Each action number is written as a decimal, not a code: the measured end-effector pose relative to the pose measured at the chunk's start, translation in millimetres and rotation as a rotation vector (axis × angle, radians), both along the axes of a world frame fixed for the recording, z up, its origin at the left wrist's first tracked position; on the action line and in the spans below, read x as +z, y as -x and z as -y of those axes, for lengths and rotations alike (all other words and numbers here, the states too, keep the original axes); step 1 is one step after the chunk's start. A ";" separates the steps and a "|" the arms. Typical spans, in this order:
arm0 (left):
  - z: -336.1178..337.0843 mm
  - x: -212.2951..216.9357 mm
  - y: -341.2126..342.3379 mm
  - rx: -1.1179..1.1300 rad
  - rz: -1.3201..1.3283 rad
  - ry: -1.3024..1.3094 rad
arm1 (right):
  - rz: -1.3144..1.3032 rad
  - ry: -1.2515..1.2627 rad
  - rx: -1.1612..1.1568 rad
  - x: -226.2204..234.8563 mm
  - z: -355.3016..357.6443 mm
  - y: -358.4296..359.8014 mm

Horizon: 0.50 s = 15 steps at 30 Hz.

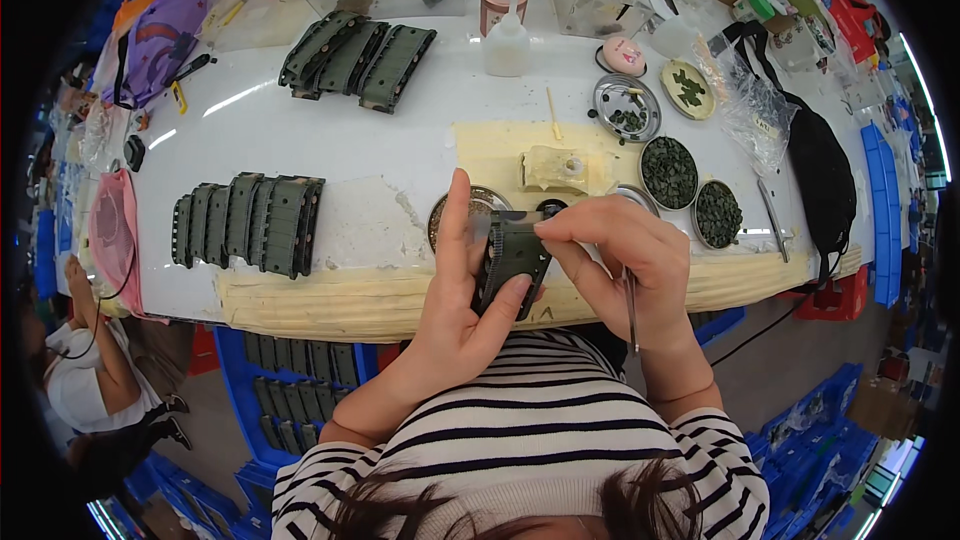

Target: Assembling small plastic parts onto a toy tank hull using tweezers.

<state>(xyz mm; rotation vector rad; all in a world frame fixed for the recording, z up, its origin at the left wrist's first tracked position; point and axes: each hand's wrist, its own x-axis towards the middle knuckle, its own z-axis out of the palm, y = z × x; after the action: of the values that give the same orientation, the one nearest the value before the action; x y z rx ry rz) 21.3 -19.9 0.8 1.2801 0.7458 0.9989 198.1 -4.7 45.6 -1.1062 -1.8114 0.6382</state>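
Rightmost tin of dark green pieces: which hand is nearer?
Right. The right hand is just left of the tin in the picture; the left hand is farther left, holding the green part.

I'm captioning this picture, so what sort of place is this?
Likely a small assembly workshop: a dark green part is being handled, matching parts lie in rows on the table, and a blue crate below holds similar-looking ones.

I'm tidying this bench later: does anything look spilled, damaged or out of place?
Two oddities: a dark bit lies on the white tabletop outside the round metal dish, as if dropped, and a rough patch right of the lower row of green parts looks scraped or smeared.
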 end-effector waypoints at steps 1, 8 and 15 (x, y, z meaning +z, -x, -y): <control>0.4 0.5 0.2 -0.006 0.006 0.013 | -0.006 -0.005 -0.009 -0.2 -0.7 0.3; -0.8 0.5 2.4 -0.056 -0.033 -0.021 | -0.059 -0.005 0.070 -1.5 -2.3 -3.9; -2.1 1.4 5.2 0.088 0.012 0.132 | -0.050 -0.042 -0.082 -7.8 -6.4 -8.2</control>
<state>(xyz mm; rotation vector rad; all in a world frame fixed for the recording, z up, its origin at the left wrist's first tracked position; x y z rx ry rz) 16.1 -17.8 2.2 1.1345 0.8511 1.0095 206.3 1.7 37.8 -1.1213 -1.7201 0.5722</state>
